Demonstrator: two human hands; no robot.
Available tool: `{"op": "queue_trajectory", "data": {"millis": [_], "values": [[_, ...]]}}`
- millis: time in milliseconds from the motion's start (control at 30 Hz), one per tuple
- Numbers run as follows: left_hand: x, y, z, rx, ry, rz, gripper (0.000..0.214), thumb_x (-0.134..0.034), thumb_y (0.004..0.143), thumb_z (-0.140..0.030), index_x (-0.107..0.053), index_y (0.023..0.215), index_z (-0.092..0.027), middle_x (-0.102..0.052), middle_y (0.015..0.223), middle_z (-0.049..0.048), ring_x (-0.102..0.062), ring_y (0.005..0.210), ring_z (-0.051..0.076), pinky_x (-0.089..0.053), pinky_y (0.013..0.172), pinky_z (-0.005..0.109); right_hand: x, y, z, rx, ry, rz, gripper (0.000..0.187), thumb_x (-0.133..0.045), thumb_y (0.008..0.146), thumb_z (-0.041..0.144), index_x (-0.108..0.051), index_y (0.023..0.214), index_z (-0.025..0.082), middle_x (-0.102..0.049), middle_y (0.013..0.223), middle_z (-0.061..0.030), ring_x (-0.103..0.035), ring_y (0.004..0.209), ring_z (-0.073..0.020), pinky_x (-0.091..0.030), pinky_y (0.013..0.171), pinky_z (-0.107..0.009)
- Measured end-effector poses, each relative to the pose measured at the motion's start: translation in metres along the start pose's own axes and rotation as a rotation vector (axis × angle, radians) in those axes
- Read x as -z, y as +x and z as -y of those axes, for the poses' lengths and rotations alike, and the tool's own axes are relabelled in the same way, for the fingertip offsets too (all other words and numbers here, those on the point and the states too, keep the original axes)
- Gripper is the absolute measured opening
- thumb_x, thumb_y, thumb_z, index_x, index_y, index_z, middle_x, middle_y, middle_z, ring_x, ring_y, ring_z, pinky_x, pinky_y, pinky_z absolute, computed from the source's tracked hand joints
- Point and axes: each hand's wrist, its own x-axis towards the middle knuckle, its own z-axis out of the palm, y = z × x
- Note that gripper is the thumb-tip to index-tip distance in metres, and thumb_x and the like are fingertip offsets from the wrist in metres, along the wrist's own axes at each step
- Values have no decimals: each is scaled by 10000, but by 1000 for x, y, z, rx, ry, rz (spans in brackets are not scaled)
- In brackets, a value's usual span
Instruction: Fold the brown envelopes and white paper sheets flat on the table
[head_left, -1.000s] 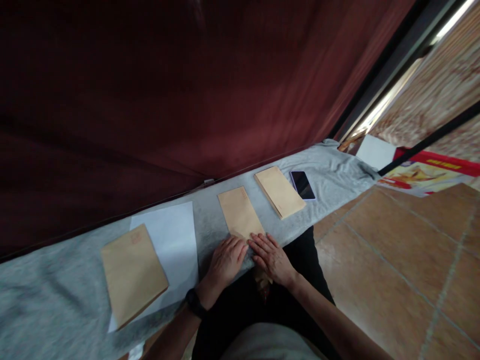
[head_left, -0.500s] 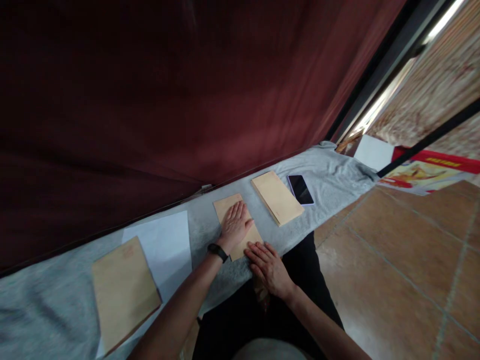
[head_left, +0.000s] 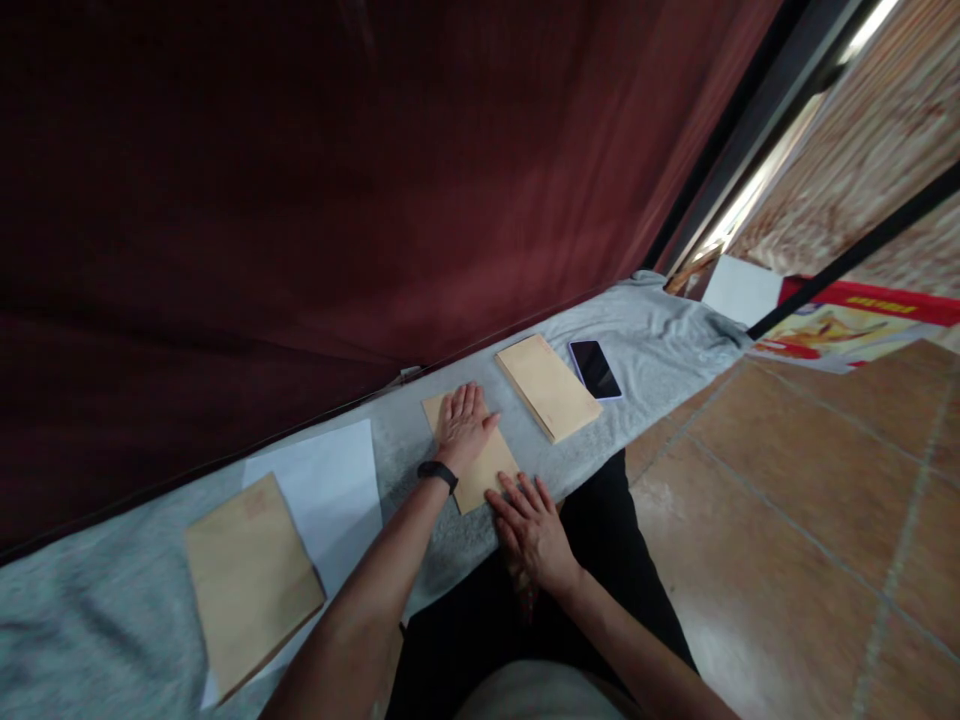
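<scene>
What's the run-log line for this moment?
left hand: flat on middle envelope | right hand: at its near edge | right envelope stack: beside phone | left envelope stack: partly over white paper

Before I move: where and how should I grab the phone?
Probably best to pinch the smartphone by its right long edge, coming from the right. It lies flat, screen up, on the gray cloth, and the stack of envelopes sits close to its left edge, leaving fingers little room there.
</scene>
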Motion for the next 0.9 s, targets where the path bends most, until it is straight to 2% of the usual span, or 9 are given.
{"op": "queue_trajectory", "data": {"millis": [100, 267, 467, 667, 900], "values": [[2, -31, -5, -81, -16, -11, 622, -329, 1044, -441, -327, 1584, -135, -327, 1642, 122, -240, 1547, 271, -163, 1261, 494, -1, -1, 1, 6, -12, -4, 505, -495, 1037, 325, -422, 1536, 360, -407, 1613, -3, -397, 1470, -286, -275, 1223, -525], [8, -97, -12, -114, -47, -68, 572, -338, 1042, -332, -309, 1596, -193, -330, 1646, 62, -252, 1542, 282, -224, 1244, 540, -4, -2, -3, 33, -12, -13, 485, -487, 1038, 327, -452, 1521, 317, -420, 1607, -13, -391, 1473, -281, -262, 1232, -527], [14, -153, -14, -186, -62, -69, 538, -357, 1038, -280, -372, 1567, -187, -371, 1628, 50, -310, 1521, 271, -296, 1233, 496, -3, -5, -9, 70, 8, -23, 435, -448, 1053, 338, -507, 1477, 261, -445, 1592, -31, -394, 1474, -242, -286, 1236, -489], [13, -187, -14, -264, -70, -89, 561, -401, 1045, -339, -345, 1572, -155, -355, 1636, 70, -297, 1527, 252, -309, 1238, 448, 4, -9, -15, 93, -21, -32, 525, -419, 1062, 335, -357, 1572, 226, -428, 1599, -48, -396, 1474, -222, -304, 1234, -464], [15, -194, -17, -245, -59, -104, 591, -442, 1034, -406, -370, 1552, -131, -374, 1625, 111, -316, 1519, 261, -325, 1230, 445, 26, -8, -36, 173, -50, 38, 515, -438, 1058, 333, -389, 1556, 212, -460, 1578, -61, -427, 1456, -232, -300, 1241, -478]]}}
